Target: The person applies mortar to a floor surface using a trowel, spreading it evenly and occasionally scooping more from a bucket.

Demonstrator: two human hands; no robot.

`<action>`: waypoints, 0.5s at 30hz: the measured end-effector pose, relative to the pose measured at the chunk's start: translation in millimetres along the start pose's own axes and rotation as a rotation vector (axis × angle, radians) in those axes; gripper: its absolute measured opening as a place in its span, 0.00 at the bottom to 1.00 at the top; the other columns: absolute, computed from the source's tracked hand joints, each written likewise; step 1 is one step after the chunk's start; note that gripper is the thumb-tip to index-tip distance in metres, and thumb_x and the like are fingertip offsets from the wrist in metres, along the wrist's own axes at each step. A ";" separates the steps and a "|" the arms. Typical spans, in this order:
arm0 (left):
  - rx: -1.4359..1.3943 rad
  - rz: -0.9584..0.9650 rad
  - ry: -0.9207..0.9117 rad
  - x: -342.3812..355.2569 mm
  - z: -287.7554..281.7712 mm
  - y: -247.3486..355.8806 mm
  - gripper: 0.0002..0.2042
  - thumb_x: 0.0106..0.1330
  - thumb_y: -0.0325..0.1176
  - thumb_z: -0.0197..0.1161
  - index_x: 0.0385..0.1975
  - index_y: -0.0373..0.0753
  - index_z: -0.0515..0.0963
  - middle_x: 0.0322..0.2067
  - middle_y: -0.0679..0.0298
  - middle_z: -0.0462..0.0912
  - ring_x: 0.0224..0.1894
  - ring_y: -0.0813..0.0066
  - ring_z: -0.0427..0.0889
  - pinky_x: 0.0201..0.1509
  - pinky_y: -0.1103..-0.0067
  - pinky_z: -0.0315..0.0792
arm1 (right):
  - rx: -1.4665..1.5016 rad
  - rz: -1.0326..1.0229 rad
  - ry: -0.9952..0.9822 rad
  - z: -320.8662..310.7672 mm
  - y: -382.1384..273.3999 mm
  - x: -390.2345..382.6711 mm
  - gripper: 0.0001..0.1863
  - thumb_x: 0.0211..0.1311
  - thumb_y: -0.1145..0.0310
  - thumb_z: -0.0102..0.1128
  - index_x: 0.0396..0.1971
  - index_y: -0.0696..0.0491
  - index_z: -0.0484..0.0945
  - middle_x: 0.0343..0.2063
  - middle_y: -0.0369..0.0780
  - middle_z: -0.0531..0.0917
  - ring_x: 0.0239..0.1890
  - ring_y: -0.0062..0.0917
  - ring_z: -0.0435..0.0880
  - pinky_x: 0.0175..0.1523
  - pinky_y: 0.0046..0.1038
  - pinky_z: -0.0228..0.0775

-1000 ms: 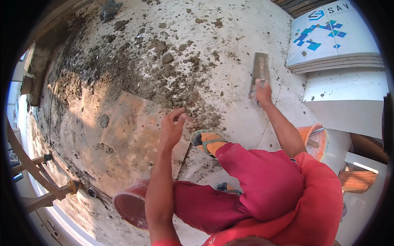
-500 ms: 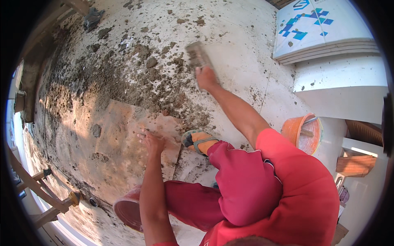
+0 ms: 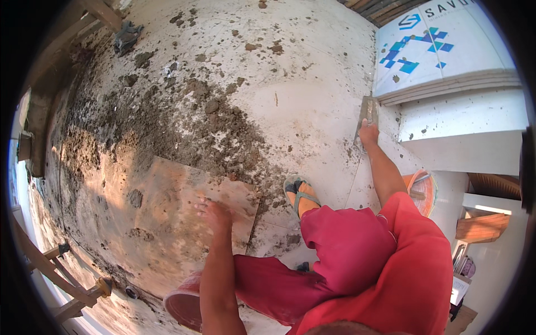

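Observation:
At the right of the floor, my right hand grips a flat rectangular plastering trowel, its blade close to the base of the stacked white boxes. My right arm is stretched far out. My left hand holds nothing; its fingers are spread over a dirty brownish board lying on the floor. Whether the palm touches the board I cannot tell. Grey-brown mortar crumbs and lumps are scattered beyond the board, thickest to the left of the trowel.
An orange bucket stands beside my right arm. Another reddish bucket is partly behind my left forearm. My sandalled foot is near the board's edge. White boxes with a blue pattern are stacked at right. Wooden supports line the left.
My right hand has swept the trowel right and nearer, from beside the mortar to the boxes. My left hand stays over the board, fingers spread. The view has shifted slightly.

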State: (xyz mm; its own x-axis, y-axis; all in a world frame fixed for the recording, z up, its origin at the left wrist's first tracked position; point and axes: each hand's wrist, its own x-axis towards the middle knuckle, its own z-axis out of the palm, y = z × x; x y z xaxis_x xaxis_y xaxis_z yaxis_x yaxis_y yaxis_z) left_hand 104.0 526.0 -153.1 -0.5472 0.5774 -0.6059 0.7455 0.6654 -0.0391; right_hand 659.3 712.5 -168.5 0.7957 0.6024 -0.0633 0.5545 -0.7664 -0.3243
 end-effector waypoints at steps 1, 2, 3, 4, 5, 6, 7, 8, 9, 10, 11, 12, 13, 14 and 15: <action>-0.018 -0.004 0.002 1.3 -0.1 1.3 0.60 0.48 0.43 0.85 0.75 0.27 0.50 0.74 0.32 0.50 0.73 0.34 0.62 0.75 0.59 0.64 | 0.041 -0.050 0.000 11.9 -6.8 13.2 0.32 0.71 0.45 0.54 0.47 0.65 0.80 0.45 0.61 0.84 0.51 0.56 0.83 0.57 0.50 0.74; -0.033 -0.010 0.006 2.0 0.5 1.2 0.59 0.48 0.42 0.84 0.75 0.27 0.50 0.74 0.32 0.50 0.73 0.35 0.61 0.75 0.59 0.64 | 0.075 -0.046 -0.006 22.3 -18.2 24.6 0.31 0.71 0.45 0.54 0.46 0.65 0.81 0.45 0.61 0.84 0.51 0.56 0.83 0.57 0.50 0.74; -0.038 -0.018 -0.004 3.8 0.4 0.9 0.59 0.48 0.42 0.84 0.75 0.28 0.50 0.74 0.32 0.50 0.73 0.35 0.61 0.74 0.60 0.65 | 0.121 -0.007 -0.017 32.8 -35.0 33.9 0.31 0.71 0.45 0.54 0.46 0.65 0.81 0.45 0.62 0.84 0.52 0.57 0.83 0.58 0.50 0.74; 0.010 0.030 0.031 6.0 -0.1 1.0 0.59 0.48 0.41 0.84 0.76 0.29 0.49 0.74 0.33 0.50 0.73 0.35 0.61 0.74 0.60 0.66 | 0.114 -0.091 -0.007 45.2 -59.4 43.6 0.31 0.71 0.46 0.54 0.45 0.65 0.82 0.44 0.62 0.84 0.52 0.57 0.83 0.58 0.50 0.74; 0.069 0.075 0.043 6.6 -0.1 0.5 0.59 0.48 0.40 0.84 0.76 0.29 0.49 0.74 0.33 0.50 0.73 0.34 0.61 0.73 0.60 0.67 | 0.109 -0.118 -0.002 58.1 -86.5 52.0 0.31 0.71 0.46 0.53 0.44 0.66 0.82 0.44 0.62 0.84 0.52 0.57 0.83 0.58 0.49 0.74; 0.143 0.101 0.011 8.3 0.3 1.6 0.59 0.48 0.40 0.84 0.76 0.29 0.49 0.74 0.33 0.50 0.73 0.34 0.60 0.73 0.61 0.68 | 0.086 -0.209 -0.020 68.2 -115.5 62.3 0.32 0.70 0.45 0.54 0.43 0.67 0.82 0.42 0.62 0.85 0.48 0.55 0.85 0.56 0.47 0.76; 0.061 0.060 0.021 9.5 0.5 2.9 0.59 0.48 0.39 0.85 0.76 0.29 0.49 0.74 0.34 0.50 0.73 0.34 0.60 0.72 0.61 0.69 | 0.047 -0.267 -0.034 75.1 -144.0 72.6 0.33 0.69 0.45 0.55 0.43 0.68 0.81 0.39 0.62 0.85 0.43 0.53 0.88 0.53 0.46 0.78; -0.002 -0.002 -0.010 10.0 0.7 3.4 0.59 0.47 0.38 0.85 0.76 0.29 0.48 0.74 0.34 0.50 0.74 0.34 0.59 0.72 0.61 0.69 | 0.062 -0.343 -0.068 83.7 -171.1 78.6 0.33 0.69 0.45 0.54 0.42 0.68 0.81 0.38 0.62 0.85 0.43 0.53 0.88 0.53 0.46 0.78; -0.077 -0.058 -0.044 10.4 0.6 4.1 0.60 0.47 0.38 0.85 0.76 0.28 0.48 0.75 0.34 0.50 0.74 0.34 0.59 0.72 0.60 0.69 | 0.071 -0.403 -0.096 93.1 -199.3 82.7 0.34 0.69 0.45 0.54 0.41 0.68 0.82 0.36 0.62 0.85 0.42 0.54 0.88 0.53 0.46 0.78; -0.096 -0.055 -0.057 10.6 0.3 4.9 0.59 0.48 0.36 0.84 0.76 0.28 0.47 0.75 0.33 0.47 0.74 0.33 0.57 0.72 0.60 0.69 | 0.069 -0.433 -0.079 102.2 -226.3 83.3 0.33 0.69 0.45 0.54 0.40 0.68 0.82 0.36 0.62 0.85 0.41 0.53 0.88 0.52 0.46 0.78; -0.125 -0.046 -0.068 11.1 -0.5 4.7 0.59 0.49 0.34 0.84 0.76 0.28 0.46 0.75 0.33 0.44 0.75 0.32 0.55 0.72 0.59 0.68 | 0.059 -0.441 -0.067 111.1 -252.4 79.8 0.33 0.69 0.45 0.55 0.39 0.68 0.82 0.35 0.62 0.86 0.40 0.53 0.88 0.51 0.46 0.79; -0.149 -0.048 -0.077 11.1 -0.7 4.3 0.59 0.50 0.33 0.83 0.76 0.28 0.45 0.76 0.32 0.42 0.75 0.30 0.53 0.72 0.59 0.68 | 0.095 -0.460 -0.118 117.6 -277.7 75.3 0.32 0.69 0.46 0.55 0.38 0.68 0.82 0.35 0.62 0.86 0.40 0.53 0.88 0.51 0.46 0.79; -0.159 -0.041 -0.073 11.7 -0.3 4.2 0.59 0.49 0.32 0.83 0.76 0.28 0.45 0.76 0.32 0.41 0.75 0.30 0.53 0.72 0.58 0.68 | 0.098 -0.422 -0.178 121.7 -299.1 68.0 0.31 0.70 0.47 0.56 0.38 0.67 0.82 0.35 0.62 0.86 0.41 0.53 0.88 0.50 0.46 0.79; -0.161 -0.041 -0.071 12.2 0.7 2.8 0.59 0.49 0.32 0.83 0.76 0.27 0.44 0.76 0.32 0.41 0.75 0.30 0.53 0.72 0.58 0.68 | 0.127 -0.498 -0.210 125.3 -316.1 56.7 0.31 0.70 0.48 0.54 0.41 0.68 0.82 0.40 0.62 0.85 0.46 0.54 0.86 0.55 0.46 0.77; -0.161 -0.044 -0.070 12.8 3.4 2.1 0.59 0.49 0.32 0.83 0.76 0.27 0.44 0.76 0.32 0.41 0.75 0.29 0.53 0.71 0.57 0.68 | 0.106 -0.500 -0.251 128.3 -335.0 45.4 0.31 0.70 0.49 0.53 0.43 0.68 0.83 0.44 0.62 0.84 0.52 0.55 0.84 0.59 0.46 0.75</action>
State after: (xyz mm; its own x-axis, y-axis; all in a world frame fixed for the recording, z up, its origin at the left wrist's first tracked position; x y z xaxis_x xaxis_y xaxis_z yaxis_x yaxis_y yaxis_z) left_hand 99.9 533.1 -163.7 -0.5456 0.5156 -0.6606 0.6476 0.7597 0.0581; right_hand 478.4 1025.2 -183.8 0.3533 0.9306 -0.0956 0.8110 -0.3556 -0.4645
